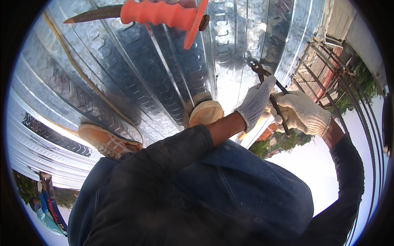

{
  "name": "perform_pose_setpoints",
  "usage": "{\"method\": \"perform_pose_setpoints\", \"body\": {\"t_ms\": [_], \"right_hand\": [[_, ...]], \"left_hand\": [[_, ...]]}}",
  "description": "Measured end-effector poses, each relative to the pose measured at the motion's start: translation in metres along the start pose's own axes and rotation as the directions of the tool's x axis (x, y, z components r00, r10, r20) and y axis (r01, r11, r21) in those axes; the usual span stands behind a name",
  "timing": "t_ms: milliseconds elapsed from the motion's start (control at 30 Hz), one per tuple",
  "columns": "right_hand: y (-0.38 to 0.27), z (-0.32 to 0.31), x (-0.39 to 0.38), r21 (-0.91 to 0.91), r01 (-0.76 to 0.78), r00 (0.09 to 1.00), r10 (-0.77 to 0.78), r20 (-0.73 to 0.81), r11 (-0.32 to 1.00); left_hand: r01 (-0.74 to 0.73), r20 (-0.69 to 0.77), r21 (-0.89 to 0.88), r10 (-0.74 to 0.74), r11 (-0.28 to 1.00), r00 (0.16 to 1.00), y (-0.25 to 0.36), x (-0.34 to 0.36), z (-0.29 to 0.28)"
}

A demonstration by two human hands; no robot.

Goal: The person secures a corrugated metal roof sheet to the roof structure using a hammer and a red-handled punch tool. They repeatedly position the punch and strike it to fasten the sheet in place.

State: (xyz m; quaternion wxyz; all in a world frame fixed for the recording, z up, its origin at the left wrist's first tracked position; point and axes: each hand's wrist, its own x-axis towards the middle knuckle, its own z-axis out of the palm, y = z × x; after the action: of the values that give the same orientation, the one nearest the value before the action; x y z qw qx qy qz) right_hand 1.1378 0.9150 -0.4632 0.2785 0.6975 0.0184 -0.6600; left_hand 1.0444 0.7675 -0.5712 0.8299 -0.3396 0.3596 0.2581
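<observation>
Dark metal pincers [278, 110] are between my two gloved hands, their jaws pointing away from me over the corrugated metal sheet [143, 69]. My left hand [255, 100], in a grey-white knitted glove, closes around the pincers just behind the jaws. Farther right, my right hand [303, 111] wears a cream glove, and its fingers are wrapped about the handles. One handle end sticks out below the gloves. Part of my left fingers is hidden behind the glove's back. Whether anything sits in the jaws cannot be made out.
A chisel [158, 14] with an orange hand guard lies on the sheet at the top. A yellowish cord [84, 74] runs along the left. Bent steel bars [349, 90] rise at the right, beyond the sheet's edge. Another person [48, 211] is at the lower left.
</observation>
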Motion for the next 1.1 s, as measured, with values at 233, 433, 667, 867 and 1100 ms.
{"method": "perform_pose_setpoints", "body": {"t_ms": [233, 433, 667, 867, 1100], "right_hand": [[0.032, -0.033, 0.012, -0.567, 0.446, 0.886, -0.432, 0.169, 0.692], [0.032, -0.026, 0.013, -0.911, 0.404, 0.752, -0.539, 0.379, -0.078], [0.051, -0.022, 0.023, -0.947, 0.294, 0.756, -0.575, 0.312, -0.127], [0.069, 0.025, 0.029, -0.285, 0.25, 0.953, -0.286, -0.095, 0.926], [0.058, 0.044, 0.013, -0.01, 0.247, 0.943, -0.243, -0.225, 0.969]], "left_hand": [[0.069, -0.104, 0.101, -0.059, 0.993, 0.993, 0.017, -0.011, 0.045], [0.032, -0.113, 0.096, -0.021, 0.995, 0.993, 0.015, -0.006, 0.038], [0.04, -0.078, 0.105, -0.032, 0.994, 0.996, 0.009, 0.001, 0.03], [0.037, 0.009, 0.325, -0.042, 0.945, 0.999, 0.01, 0.003, 0.006], [-0.116, 0.111, 0.29, 0.087, 0.95, 0.99, -0.017, 0.021, -0.013]]}}
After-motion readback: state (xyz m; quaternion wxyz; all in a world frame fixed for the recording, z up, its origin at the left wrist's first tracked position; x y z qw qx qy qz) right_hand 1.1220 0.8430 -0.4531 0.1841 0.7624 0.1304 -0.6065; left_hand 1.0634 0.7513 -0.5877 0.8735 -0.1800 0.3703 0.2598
